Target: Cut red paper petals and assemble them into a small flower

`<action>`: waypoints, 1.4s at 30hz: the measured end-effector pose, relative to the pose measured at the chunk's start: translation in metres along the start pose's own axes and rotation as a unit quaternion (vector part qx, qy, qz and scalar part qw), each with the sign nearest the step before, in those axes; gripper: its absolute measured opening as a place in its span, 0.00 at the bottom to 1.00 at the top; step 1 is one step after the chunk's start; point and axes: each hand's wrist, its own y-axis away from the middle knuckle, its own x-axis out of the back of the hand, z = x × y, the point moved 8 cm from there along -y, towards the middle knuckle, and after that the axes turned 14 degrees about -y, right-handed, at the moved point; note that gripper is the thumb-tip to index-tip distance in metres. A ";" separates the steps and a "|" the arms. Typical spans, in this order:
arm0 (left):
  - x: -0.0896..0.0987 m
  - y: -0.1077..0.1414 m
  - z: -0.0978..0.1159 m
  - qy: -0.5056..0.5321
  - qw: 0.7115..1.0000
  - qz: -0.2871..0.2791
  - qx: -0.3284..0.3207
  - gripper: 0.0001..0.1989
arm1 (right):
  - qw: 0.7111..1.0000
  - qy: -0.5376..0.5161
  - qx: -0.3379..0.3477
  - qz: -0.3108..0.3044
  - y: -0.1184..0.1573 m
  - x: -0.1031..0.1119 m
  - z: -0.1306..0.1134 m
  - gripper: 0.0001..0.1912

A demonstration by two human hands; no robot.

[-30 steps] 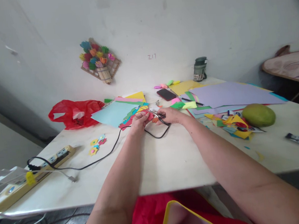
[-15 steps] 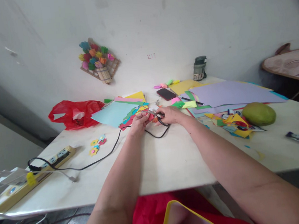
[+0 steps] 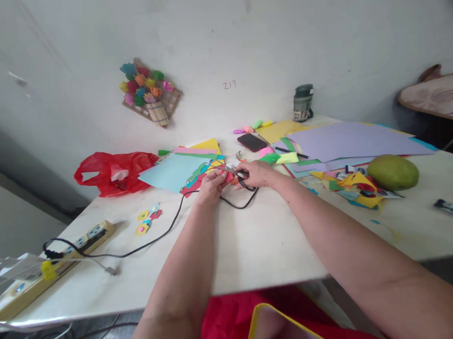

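My left hand (image 3: 211, 185) is closed on a small piece of red paper (image 3: 229, 177), pinched between thumb and fingers. In my right hand (image 3: 255, 173) is a pair of scissors (image 3: 228, 169), its dark handles around my fingers and its blades pointing left over the red paper. Whether the blades bite into the paper is too small to tell. Just beyond my hands lie layered strips of coloured paper with wavy edges (image 3: 196, 178). A black cable (image 3: 237, 207) runs across the table beneath both hands.
Left of my arms are small paper flowers (image 3: 148, 220), a power strip (image 3: 85, 240) and a red plastic bag (image 3: 113, 173). Light blue paper (image 3: 171, 169) and a phone (image 3: 251, 142) lie behind. To the right are purple sheets (image 3: 349, 140), paper scraps (image 3: 357, 188) and a green mango (image 3: 393, 172).
The scissor blades have shifted very slightly at the red paper. Both hands stay in almost the same place, and nothing else has visibly moved.
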 end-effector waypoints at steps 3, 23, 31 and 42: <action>0.000 0.000 0.000 0.001 1.000 0.002 0.001 0.14 | 1.000 -0.003 -0.001 0.001 0.000 0.000 0.001 0.27; -0.003 0.003 0.006 -0.008 1.000 0.008 0.011 0.17 | 0.981 -0.194 -0.008 0.004 -0.005 -0.004 0.013 0.17; -0.003 0.004 0.010 -0.013 0.999 0.027 0.017 0.19 | 0.919 -0.373 -0.099 -0.074 0.001 -0.013 0.018 0.10; -0.004 0.005 0.013 -0.031 0.999 0.019 0.006 0.14 | 0.911 -0.380 -0.087 -0.136 0.007 -0.015 0.012 0.15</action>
